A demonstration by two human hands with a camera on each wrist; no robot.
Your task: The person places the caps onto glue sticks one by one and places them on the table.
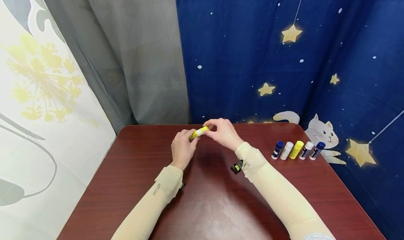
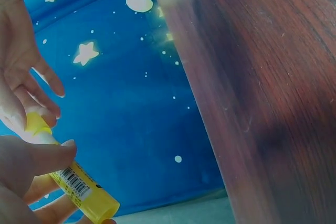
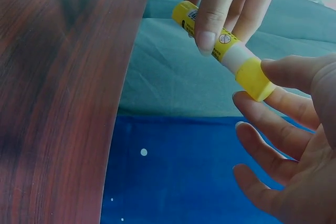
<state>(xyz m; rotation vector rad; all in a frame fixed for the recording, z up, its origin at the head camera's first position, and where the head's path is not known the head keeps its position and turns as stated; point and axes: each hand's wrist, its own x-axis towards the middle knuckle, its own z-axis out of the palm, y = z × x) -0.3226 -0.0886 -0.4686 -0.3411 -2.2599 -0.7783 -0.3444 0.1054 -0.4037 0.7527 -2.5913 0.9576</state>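
Observation:
Between both hands a yellow glue stick (image 1: 196, 133) is held tilted above the far part of the table. My left hand (image 1: 183, 148) grips its barrel, where a barcode and black print show in the left wrist view. At the other end my right hand (image 1: 223, 132) pinches the yellow cap (image 3: 254, 80) between thumb and fingers; its remaining fingers are spread. A white band (image 3: 236, 59) shows between barrel and cap. Whether the cap is still seated on the barrel, I cannot tell.
On the right of the reddish-brown table (image 1: 208, 205), several glue sticks stand upright in a row: dark blue ones (image 1: 277, 150), white ones (image 1: 286, 150) and a yellow one (image 1: 296, 150). Behind the table's far edge hang a grey curtain (image 1: 151, 57) and a blue starry curtain (image 1: 236, 57).

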